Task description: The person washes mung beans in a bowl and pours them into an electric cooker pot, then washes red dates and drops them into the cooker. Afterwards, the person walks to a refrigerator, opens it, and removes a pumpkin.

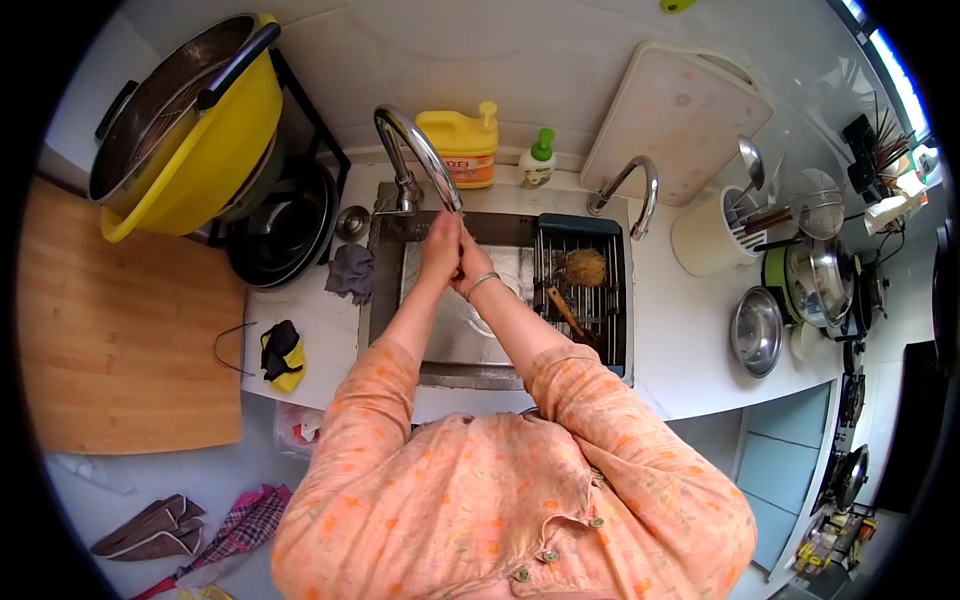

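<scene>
A kitchen, apparently a home's, sink point(460, 381) set into a pale counter point(675, 345), curved chrome faucet point(425, 148), white cutting board point(665, 120) against the wall, utensil holder point(703, 243), metal bowl point(757, 332), pale-blue cabinet fronts point(785, 475).

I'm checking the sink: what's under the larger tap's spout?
The left hand and right hand meet under the spout, above the sink. Their overlap hides anything between the palms, and the patch of sink behind them is covered.

The white counter point(690, 330) bears a grey cloth point(350, 273), yellow jug point(456, 150) and metal bowl point(757, 332).
</scene>
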{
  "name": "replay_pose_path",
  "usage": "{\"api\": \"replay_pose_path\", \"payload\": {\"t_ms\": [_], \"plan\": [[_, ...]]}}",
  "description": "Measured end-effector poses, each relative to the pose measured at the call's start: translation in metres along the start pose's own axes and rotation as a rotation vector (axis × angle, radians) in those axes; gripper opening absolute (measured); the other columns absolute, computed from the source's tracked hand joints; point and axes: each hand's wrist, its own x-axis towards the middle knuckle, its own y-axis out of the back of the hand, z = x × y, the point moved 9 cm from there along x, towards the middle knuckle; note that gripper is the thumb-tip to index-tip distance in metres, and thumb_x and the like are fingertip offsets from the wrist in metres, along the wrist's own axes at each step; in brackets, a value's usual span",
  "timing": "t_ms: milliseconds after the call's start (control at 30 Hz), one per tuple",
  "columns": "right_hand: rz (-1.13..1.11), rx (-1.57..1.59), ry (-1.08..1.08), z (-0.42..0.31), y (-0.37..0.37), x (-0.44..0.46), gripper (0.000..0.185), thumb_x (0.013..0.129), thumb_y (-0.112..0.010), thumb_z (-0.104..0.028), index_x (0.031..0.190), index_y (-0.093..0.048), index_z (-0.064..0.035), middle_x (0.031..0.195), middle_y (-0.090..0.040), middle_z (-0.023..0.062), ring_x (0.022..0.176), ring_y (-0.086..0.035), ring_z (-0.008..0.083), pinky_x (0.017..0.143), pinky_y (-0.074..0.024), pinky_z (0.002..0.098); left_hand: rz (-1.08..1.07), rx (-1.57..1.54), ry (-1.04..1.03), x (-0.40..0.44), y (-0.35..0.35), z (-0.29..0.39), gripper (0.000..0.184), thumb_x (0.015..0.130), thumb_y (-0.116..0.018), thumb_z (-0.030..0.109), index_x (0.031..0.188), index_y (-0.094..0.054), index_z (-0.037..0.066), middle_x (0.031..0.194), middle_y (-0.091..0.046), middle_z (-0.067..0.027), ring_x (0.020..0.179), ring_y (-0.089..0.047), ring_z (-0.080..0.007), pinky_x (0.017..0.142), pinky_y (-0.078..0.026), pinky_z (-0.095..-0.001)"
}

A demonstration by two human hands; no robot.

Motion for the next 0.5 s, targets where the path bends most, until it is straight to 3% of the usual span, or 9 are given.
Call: {"api": "replay_pose_path", "payload": {"t_ms": [33, 100, 167, 233, 267, 300, 367, 400, 500], "plan": [[0.003, 0.003, 0.001, -0.004, 0.002, -0.002, 0.026, 0.090, -0.040, -0.037, 0.090, -0.052, -0.0139, 0.069, -0.054, 0.0004, 0.047, -0.047, 0.0123, 0.038, -0.0365, 0.0262, -0.004, 0.001, 0.002, 0.005, 0.002, -0.006, 0.039, 0.090, -0.040, 0.028, 0.123, -0.044, 0.009, 0.120, -0.046, -0.0108, 0.118, -0.037, -0.0248, 0.097, -0.027, -0.0428], [0.015, 0.001, -0.089, -0.006, 0.007, -0.011, 0.024, 0.089, -0.042, -0.034, 0.077, -0.047, -0.0135, 0.053, -0.041, -0.0025, 0.035, -0.029, 0.0080, 0.031, -0.0186, 0.0227, 0.532, -0.866, 0.246, 0.016, 0.047, -0.070, 0.036, 0.086, -0.045, 0.023, 0.119, -0.046, 0.009, 0.117, -0.047, -0.0092, 0.110, -0.042, -0.0210, 0.090, -0.031, -0.0380], [-0.011, -0.083, -0.103, -0.002, 0.026, -0.010, 0.024, 0.087, -0.044, -0.033, 0.074, -0.049, -0.0130, 0.056, -0.045, -0.0007, 0.037, -0.034, 0.0078, 0.031, -0.0213, 0.0234, 0.592, -0.969, 0.254, 0.052, 0.084, -0.107, 0.036, 0.083, -0.049, 0.019, 0.117, -0.045, 0.010, 0.111, -0.049, -0.0060, 0.102, -0.045, -0.0178, 0.088, -0.032, -0.0356], [0.024, -0.656, 0.025, -0.010, 0.036, -0.026, 0.025, 0.086, -0.047, -0.033, 0.073, -0.051, -0.0119, 0.058, -0.047, 0.0000, 0.037, -0.033, 0.0076, 0.032, -0.0207, 0.0227, 0.556, -0.993, 0.220, 0.071, 0.104, -0.094, 0.033, 0.081, -0.051, 0.016, 0.113, -0.046, 0.009, 0.111, -0.047, -0.0073, 0.100, -0.044, -0.0207, 0.089, -0.032, -0.0363], [-0.007, -0.876, 0.111, -0.012, 0.041, -0.027, 0.023, 0.084, -0.050, -0.030, 0.076, -0.055, -0.0087, 0.063, -0.054, 0.0059, 0.044, -0.047, 0.0150, 0.036, -0.0345, 0.0304, 0.550, -0.992, 0.227, 0.082, 0.111, -0.089, 0.033, 0.081, -0.051, 0.016, 0.113, -0.046, 0.009, 0.111, -0.047, -0.0073, 0.100, -0.044, -0.0207, 0.089, -0.032, -0.0363], [0.002, -0.870, 0.108, -0.010, 0.054, -0.028, 0.023, 0.084, -0.050, -0.030, 0.076, -0.055, -0.0088, 0.063, -0.054, 0.0059, 0.044, -0.047, 0.0150, 0.036, -0.0345, 0.0304, 0.496, -0.935, 0.292, 0.092, 0.113, -0.088, 0.033, 0.080, -0.052, 0.017, 0.112, -0.047, 0.010, 0.109, -0.047, -0.0070, 0.098, -0.044, -0.0208, 0.088, -0.032, -0.0366], [-0.052, -1.883, 0.594, -0.029, 0.031, -0.051, 0.020, 0.081, -0.052, -0.025, 0.085, -0.058, -0.0063, 0.073, -0.060, 0.0139, 0.065, -0.059, 0.0265, 0.057, -0.0470, 0.0389, 0.432, -0.878, 0.357, 0.091, 0.112, -0.078, 0.032, 0.079, -0.054, 0.018, 0.110, -0.047, 0.010, 0.108, -0.048, -0.0067, 0.096, -0.045, -0.0210, 0.087, -0.033, -0.0369], [-0.043, -2.018, 0.505, -0.026, 0.037, -0.054, 0.022, 0.079, -0.053, -0.024, 0.090, -0.059, -0.0055, 0.087, -0.059, 0.0207, 0.084, -0.058, 0.0342, 0.076, -0.0457, 0.0406, 0.357, -0.748, 0.369, 0.084, 0.112, -0.069, 0.032, 0.079, -0.056, 0.018, 0.108, -0.048, 0.010, 0.109, -0.047, -0.0074, 0.097, -0.044, -0.0216, 0.085, -0.035, -0.0375], [-0.132, -2.197, 0.537, -0.030, 0.028, -0.077, 0.024, 0.080, -0.053, -0.026, 0.092, -0.059, -0.0059, 0.091, -0.058, 0.0219, 0.082, -0.058, 0.0341, 0.075, -0.0464, 0.0395, 0.359, -0.471, 0.345, 0.046, 0.114, -0.057, 0.018, 0.082, -0.055, 0.025, 0.090, -0.053, 0.009, 0.090, -0.052, -0.0063, 0.081, -0.047, -0.0172, 0.069, -0.040, -0.0312]]}}
